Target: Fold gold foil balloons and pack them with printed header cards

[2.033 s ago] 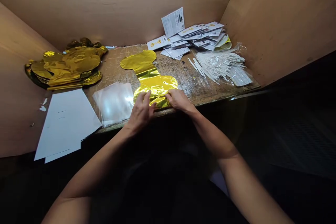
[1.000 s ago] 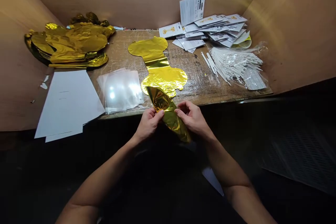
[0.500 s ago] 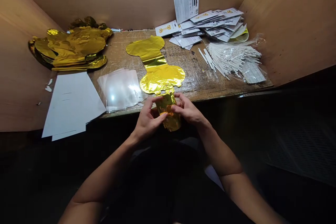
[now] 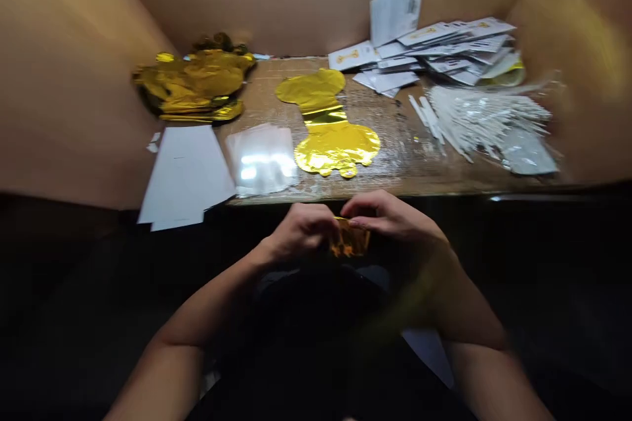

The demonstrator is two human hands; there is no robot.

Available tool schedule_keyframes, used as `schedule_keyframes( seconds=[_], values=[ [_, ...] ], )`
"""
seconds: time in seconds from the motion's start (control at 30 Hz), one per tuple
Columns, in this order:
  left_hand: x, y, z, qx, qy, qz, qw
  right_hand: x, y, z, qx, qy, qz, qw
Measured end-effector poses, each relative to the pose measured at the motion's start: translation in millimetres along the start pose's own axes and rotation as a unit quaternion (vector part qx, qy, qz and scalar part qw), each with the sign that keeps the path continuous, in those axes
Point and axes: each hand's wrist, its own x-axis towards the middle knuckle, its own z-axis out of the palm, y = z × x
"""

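Gold foil balloon (image 4: 336, 151) and plastic sleeves (image 4: 261, 161) on the table (image 4: 405, 177)! Left hand (image 4: 301, 230) and right hand (image 4: 390, 217) curl tight, pinching folded foil (image 4: 350, 242) just below the edge.

Gap: foil balloon (image 4: 336, 151) to white sticks (image 4: 474, 122) | Block: plastic sleeves (image 4: 261, 159)

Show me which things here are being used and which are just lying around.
Being used:
folded gold foil balloon, pinched between left hand and right hand

Lying around:
flat gold foil balloon
pile of gold foil balloons
clear plastic sleeves
white paper sheets
white sticks
printed cards
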Motion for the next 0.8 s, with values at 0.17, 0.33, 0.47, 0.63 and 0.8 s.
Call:
schedule_keyframes(
  seconds=[0.17, 0.33, 0.47, 0.63, 0.8],
  values=[
    [-12.0, -18.9, -72.1, 0.165, 0.177, -0.107, 0.964, 18.3, 14.7, 9.2, -0.060, 0.030, 0.018, 0.998],
    [-82.3, -57.2, -219.1, 0.452, 0.362, -0.437, 0.689, 13.4, 42.0, 12.8, 0.009, 0.066, 0.044, 0.997],
    [-114.8, -78.8, -265.6, 0.427, 0.279, -0.524, 0.682, 20.2, 40.4, 16.9, 0.022, 0.052, 0.026, 0.998],
    [-112.6, -80.6, -270.7, 0.421, 0.292, -0.528, 0.677, 41.9, 24.1, 27.5, 0.013, 0.030, -0.013, 0.999],
    [-120.6, -60.1, -272.3, 0.309, 0.432, -0.443, 0.723, 52.4, 16.3, 43.6, 0.081, 0.032, -0.019, 0.996]
  ],
)
